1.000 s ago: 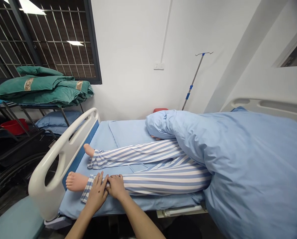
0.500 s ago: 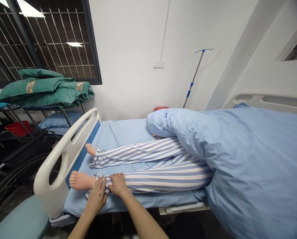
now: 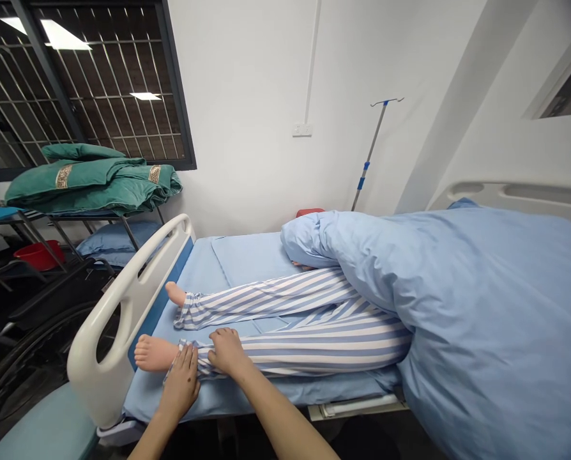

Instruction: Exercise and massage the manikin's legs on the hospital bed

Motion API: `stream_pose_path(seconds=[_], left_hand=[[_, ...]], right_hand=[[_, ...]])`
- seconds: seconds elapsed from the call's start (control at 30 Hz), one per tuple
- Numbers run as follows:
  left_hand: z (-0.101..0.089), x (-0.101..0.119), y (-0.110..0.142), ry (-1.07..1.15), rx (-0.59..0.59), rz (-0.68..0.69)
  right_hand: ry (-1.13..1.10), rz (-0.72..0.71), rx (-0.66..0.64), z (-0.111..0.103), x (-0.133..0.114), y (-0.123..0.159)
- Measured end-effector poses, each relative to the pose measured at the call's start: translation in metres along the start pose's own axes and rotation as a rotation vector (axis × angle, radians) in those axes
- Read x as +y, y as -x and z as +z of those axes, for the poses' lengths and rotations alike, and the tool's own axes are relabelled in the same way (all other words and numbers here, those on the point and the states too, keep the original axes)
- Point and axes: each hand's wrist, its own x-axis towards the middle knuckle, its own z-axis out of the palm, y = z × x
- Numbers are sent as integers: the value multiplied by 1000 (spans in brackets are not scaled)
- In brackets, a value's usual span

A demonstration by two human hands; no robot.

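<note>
Cotton trouser cuff, striped blue and white, lies rumpled on the manikin's near leg, just beside the smooth, moulded foot. My right hand curls shut, its fingers gripping the soft cloth. My left hand lies open, its fingers flat against the cuff's gathered edge. Beneath them stretches a smooth blue bed sheet. The curved white plastic bed rail stands close by, and a puffy blue duvet covers the upper legs.
</note>
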Motion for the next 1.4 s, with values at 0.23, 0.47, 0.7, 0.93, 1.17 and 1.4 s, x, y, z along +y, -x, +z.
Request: stream_pose_path(seconds=[0.23, 0.47, 0.7, 0.93, 1.17, 1.4], left_hand=[[-1, 6, 0, -15, -35, -34], [-22, 31, -7, 24, -5, -72], [-11, 43, -3, 54, 20, -78], [-7, 38, -2, 27, 24, -53], [-16, 42, -3, -9, 85, -59], [-28, 36, 1, -6, 102, -1]], right_hand=[[9, 48, -102, 20, 0, 6], [-34, 76, -80, 24, 2, 6], [-53, 79, -66, 26, 2, 6], [-65, 77, -122, 14, 4, -2], [-82, 43, -52, -18, 35, -7], [-41, 67, 90, -17, 61, 21]])
